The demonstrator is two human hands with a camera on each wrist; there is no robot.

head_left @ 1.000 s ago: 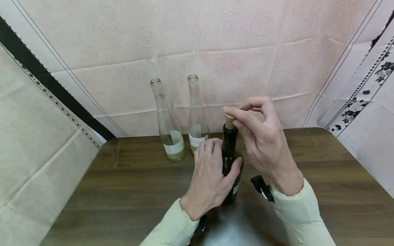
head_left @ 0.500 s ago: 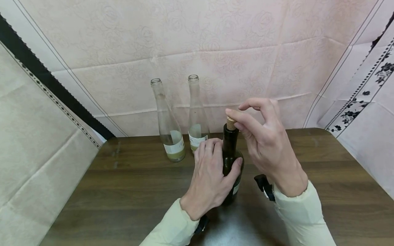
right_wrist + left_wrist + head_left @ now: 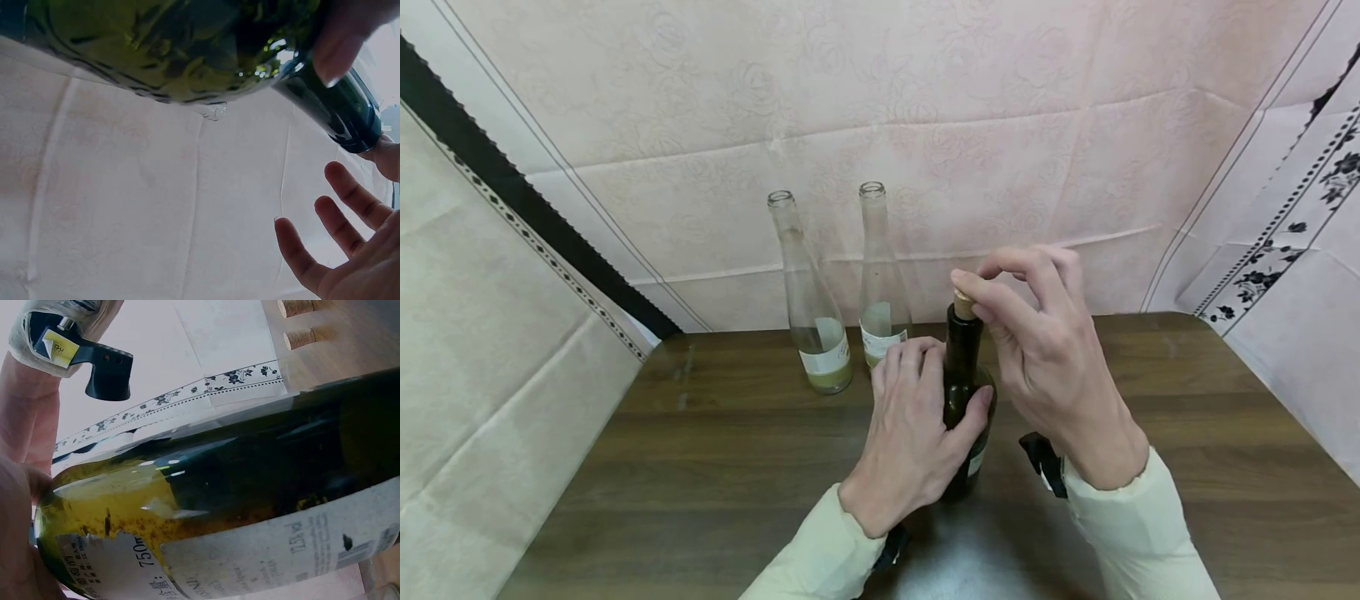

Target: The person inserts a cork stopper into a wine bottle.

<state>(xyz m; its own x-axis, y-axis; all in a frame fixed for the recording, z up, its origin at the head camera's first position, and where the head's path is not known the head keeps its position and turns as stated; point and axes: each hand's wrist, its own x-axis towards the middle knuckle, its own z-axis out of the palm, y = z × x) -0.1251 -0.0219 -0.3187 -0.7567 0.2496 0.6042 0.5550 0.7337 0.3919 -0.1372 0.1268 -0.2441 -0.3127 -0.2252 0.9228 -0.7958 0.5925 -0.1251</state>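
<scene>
A dark green glass bottle (image 3: 960, 358) stands upright on the table in the head view. My left hand (image 3: 910, 433) grips its body, thumb on the near right side. In its mouth sits a cork (image 3: 964, 307), partly above the rim, pinched between thumb and forefinger of my right hand (image 3: 1048, 358). The right hand's other fingers are off the bottle; three of these fingers (image 3: 300, 253) show spread below the neck in the right wrist view. White labels (image 3: 250, 562) on the bottle fill the lower left wrist view. The cork's lower part is hidden inside the neck.
Two clear glass bottles, one on the left (image 3: 820, 333) and one nearer my hand (image 3: 880, 283), stand uncorked at the table's back. Two loose corks, one (image 3: 296, 306) above the other (image 3: 300, 339), lie on the table (image 3: 700, 483). Patterned cloth (image 3: 925, 108) hangs behind.
My right hand has shifted slightly right and down, and a little less of the cork shows above the bottle's rim. The left hand keeps its place on the bottle.
</scene>
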